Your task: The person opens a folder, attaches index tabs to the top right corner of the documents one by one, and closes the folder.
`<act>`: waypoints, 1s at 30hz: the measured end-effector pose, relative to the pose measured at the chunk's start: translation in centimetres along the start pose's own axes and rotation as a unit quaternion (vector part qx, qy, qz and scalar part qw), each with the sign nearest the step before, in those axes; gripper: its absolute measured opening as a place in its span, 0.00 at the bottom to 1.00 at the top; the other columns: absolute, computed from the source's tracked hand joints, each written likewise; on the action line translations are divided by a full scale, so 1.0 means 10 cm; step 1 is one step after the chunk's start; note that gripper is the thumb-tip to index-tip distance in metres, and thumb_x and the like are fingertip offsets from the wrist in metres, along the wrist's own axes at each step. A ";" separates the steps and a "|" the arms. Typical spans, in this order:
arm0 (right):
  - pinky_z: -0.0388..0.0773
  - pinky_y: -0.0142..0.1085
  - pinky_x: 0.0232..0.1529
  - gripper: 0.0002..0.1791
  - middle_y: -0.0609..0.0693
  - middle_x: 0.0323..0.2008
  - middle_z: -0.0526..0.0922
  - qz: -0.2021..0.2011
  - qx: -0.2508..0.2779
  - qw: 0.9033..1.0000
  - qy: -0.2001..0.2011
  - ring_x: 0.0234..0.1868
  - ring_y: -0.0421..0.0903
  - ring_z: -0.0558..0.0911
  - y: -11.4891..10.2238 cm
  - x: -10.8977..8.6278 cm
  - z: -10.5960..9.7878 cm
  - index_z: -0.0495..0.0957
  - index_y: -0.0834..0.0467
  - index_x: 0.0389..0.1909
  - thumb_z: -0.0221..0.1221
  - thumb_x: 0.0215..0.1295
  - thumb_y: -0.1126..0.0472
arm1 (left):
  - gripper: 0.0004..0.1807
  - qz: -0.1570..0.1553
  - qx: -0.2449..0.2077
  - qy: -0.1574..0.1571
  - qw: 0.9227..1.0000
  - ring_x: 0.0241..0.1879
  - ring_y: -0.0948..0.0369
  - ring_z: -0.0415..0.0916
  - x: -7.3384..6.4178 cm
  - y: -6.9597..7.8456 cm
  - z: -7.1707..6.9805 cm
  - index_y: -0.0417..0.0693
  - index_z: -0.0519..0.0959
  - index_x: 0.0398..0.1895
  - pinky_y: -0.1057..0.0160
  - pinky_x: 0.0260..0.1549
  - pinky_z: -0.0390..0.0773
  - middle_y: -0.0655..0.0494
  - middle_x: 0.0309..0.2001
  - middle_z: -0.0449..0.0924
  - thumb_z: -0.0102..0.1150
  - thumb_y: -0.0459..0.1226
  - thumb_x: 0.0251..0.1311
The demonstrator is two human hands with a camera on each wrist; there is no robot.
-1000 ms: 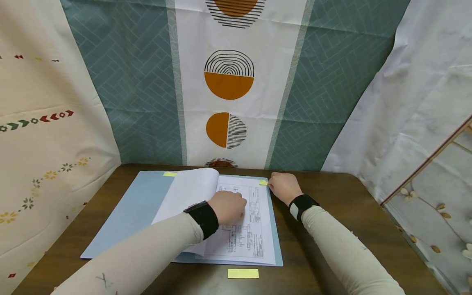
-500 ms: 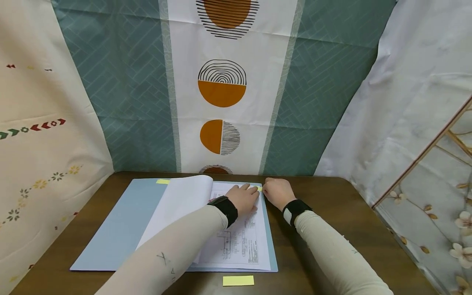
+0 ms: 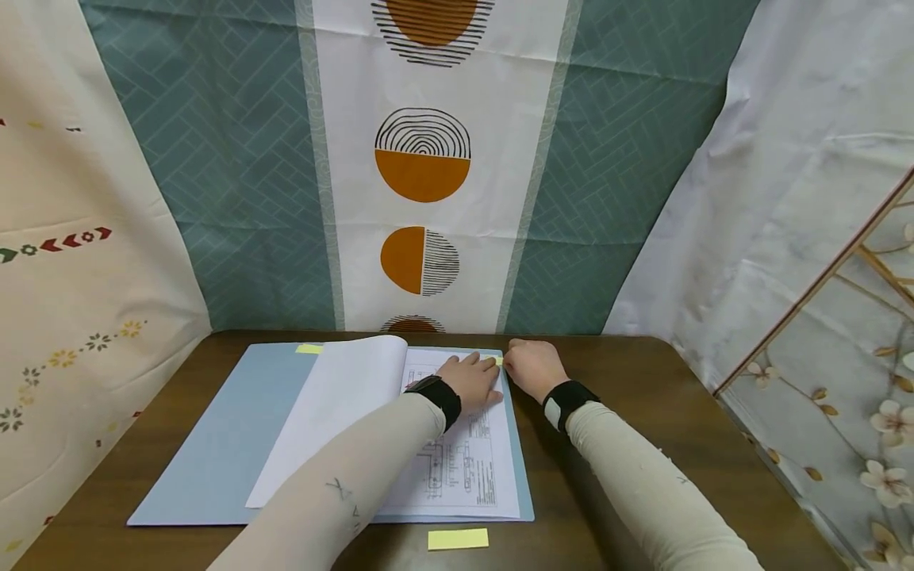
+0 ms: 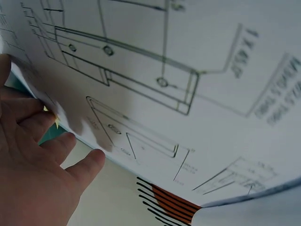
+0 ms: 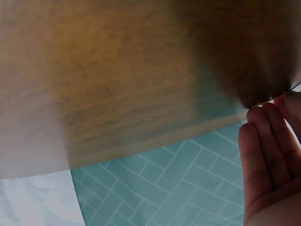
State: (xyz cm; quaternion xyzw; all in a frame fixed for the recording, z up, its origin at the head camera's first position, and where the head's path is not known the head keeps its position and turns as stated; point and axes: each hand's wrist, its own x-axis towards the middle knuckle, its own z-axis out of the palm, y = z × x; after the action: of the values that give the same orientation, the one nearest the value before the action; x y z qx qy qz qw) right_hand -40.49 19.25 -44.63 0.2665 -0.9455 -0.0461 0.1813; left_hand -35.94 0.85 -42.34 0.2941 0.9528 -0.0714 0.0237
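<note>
A light blue folder (image 3: 196,444) lies spread on the table, holding printed sheets. Technical line drawings cover the right-hand page (image 3: 493,488), and a white page (image 3: 317,420) is turned over to the left. My left hand (image 3: 469,383) rests on the drawing page near its top right corner, fingers spread and fairly straight. Beside those fingertips shows a bit of a yellow sticky note (image 3: 500,361). At the outer end of that note, my right hand (image 3: 534,367) pinches it at the folder's edge with thumb and fingertips; in the right wrist view its fingers (image 5: 256,160) hide most of the grip.
Another yellow sticky note (image 3: 309,349) sits at the folder's top left. A third yellow note (image 3: 458,539) lies on the brown table (image 3: 643,444) in front of the folder. Patterned cloths (image 3: 421,174) hang behind and at both sides.
My left hand has moved up and right over the drawing page, from loosely curled to spread fingers near the yellow note. The turned page lies flatter. My right hand stays at the corner.
</note>
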 end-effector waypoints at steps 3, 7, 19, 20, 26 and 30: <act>0.85 0.43 0.34 0.09 0.47 0.27 0.79 -0.008 -0.003 1.000 0.018 0.26 0.46 0.83 0.02 0.00 0.02 0.92 0.52 0.27 0.75 0.68 0.65 | 0.38 -0.006 -0.002 -0.003 1.000 0.85 0.50 0.57 0.07 -0.02 0.06 0.53 0.64 0.87 0.42 0.78 0.63 0.57 0.86 0.62 0.47 0.61 0.85; 0.85 0.42 0.33 0.09 0.47 0.27 0.80 -0.009 0.000 1.000 0.019 0.26 0.46 0.83 0.01 -0.01 0.02 0.92 0.52 0.26 0.75 0.67 0.65 | 0.39 -0.016 -0.021 -0.009 1.000 0.85 0.50 0.56 0.13 -0.05 0.12 0.54 0.64 0.87 0.41 0.79 0.62 0.58 0.86 0.61 0.47 0.62 0.84; 0.84 0.40 0.32 0.06 0.47 0.28 0.81 0.004 -0.009 1.000 -0.001 0.26 0.44 0.82 -0.02 -0.01 0.01 0.94 0.53 0.31 0.75 0.69 0.64 | 0.40 -0.047 -0.054 -0.010 0.997 0.85 0.50 0.56 0.12 -0.09 0.16 0.53 0.65 0.87 0.39 0.79 0.61 0.57 0.86 0.62 0.48 0.64 0.82; 0.84 0.40 0.32 0.06 0.47 0.27 0.80 0.005 -0.009 1.000 -0.002 0.25 0.44 0.82 -0.02 -0.01 0.01 0.93 0.53 0.31 0.75 0.69 0.64 | 0.40 -0.050 -0.053 -0.011 0.997 0.85 0.50 0.57 0.13 -0.09 0.16 0.53 0.65 0.87 0.39 0.79 0.61 0.57 0.86 0.62 0.48 0.64 0.82; 0.84 0.39 0.32 0.06 0.47 0.28 0.80 0.012 -0.009 1.000 -0.008 0.25 0.43 0.79 -0.02 -0.01 0.02 0.93 0.53 0.31 0.74 0.69 0.64 | 0.43 -0.069 -0.049 -0.010 0.996 0.84 0.50 0.58 0.12 -0.12 0.16 0.51 0.65 0.87 0.40 0.79 0.62 0.55 0.85 0.63 0.48 0.66 0.81; 0.84 0.40 0.32 0.07 0.48 0.28 0.80 0.012 -0.008 1.000 -0.007 0.24 0.43 0.79 -0.02 -0.01 0.01 0.93 0.54 0.30 0.74 0.69 0.65 | 0.44 -0.076 -0.052 -0.004 0.996 0.84 0.50 0.59 0.10 -0.12 0.14 0.50 0.67 0.86 0.40 0.78 0.64 0.54 0.85 0.65 0.51 0.67 0.80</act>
State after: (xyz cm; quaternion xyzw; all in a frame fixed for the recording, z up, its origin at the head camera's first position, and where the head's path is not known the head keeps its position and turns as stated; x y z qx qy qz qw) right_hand -40.38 19.14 -44.83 0.2532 -0.9495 -0.0537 0.1771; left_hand -37.44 0.21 -43.68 0.2190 0.9747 -0.0247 0.0368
